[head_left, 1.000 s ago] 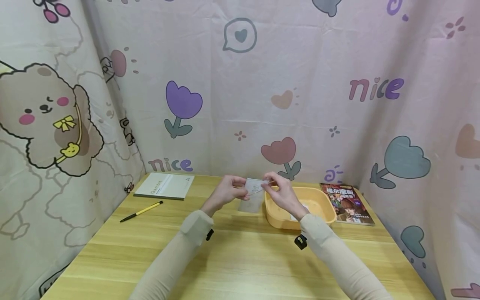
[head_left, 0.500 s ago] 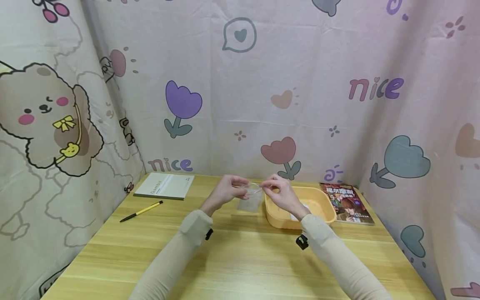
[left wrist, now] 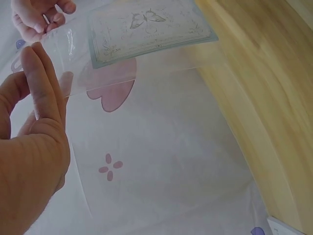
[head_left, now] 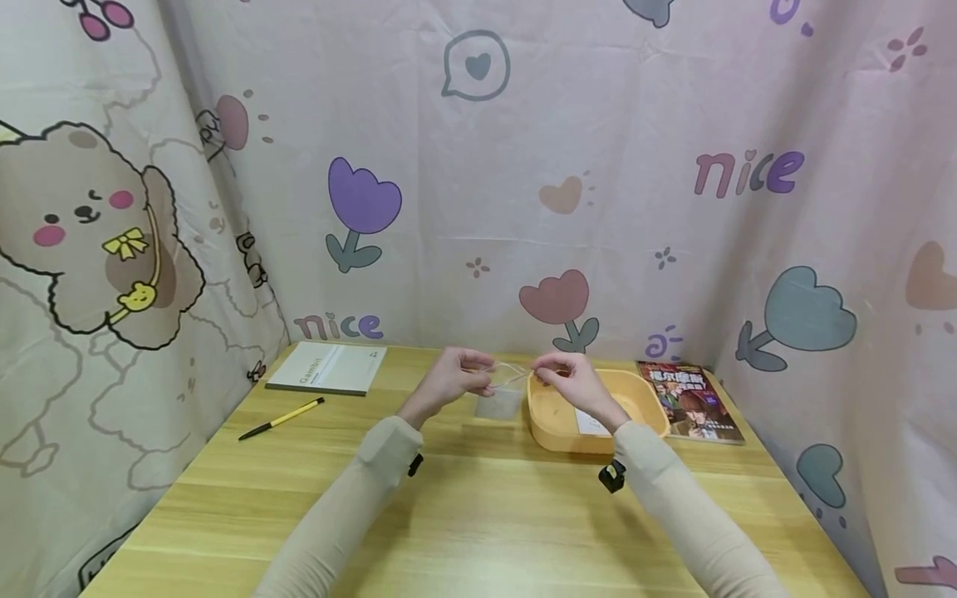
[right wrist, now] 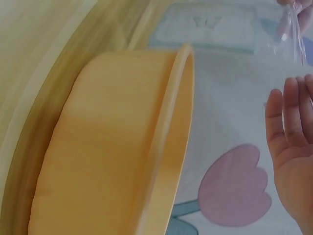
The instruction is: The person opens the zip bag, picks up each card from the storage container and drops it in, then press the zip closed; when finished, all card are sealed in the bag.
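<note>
A clear plastic bag (head_left: 510,375) hangs in front of me, its upper end in my left hand (head_left: 449,382), which pinches it between thumb and fingers. Inside the bag is a pale card (left wrist: 146,27) with a butterfly print and a grey-green border, plainest in the left wrist view. My right hand (head_left: 579,384) is beside the bag's right end, above the yellow basket. In the right wrist view its fingers (right wrist: 292,110) are extended, with a small gap to the bag; the thumb is hidden there.
The yellow basket (head_left: 557,433) holds a white paper piece (head_left: 591,422). A comic-style magazine (head_left: 695,404) lies to its right. At the left are a notebook (head_left: 329,367) and a yellow-and-black pen (head_left: 280,418). A patterned curtain (head_left: 463,208) hangs behind the table (head_left: 478,515).
A printed pale piece between my hands at the bag's top is no longer seen there. My right hand has shifted right, away from the bag; my left hand has stayed nearly still.
</note>
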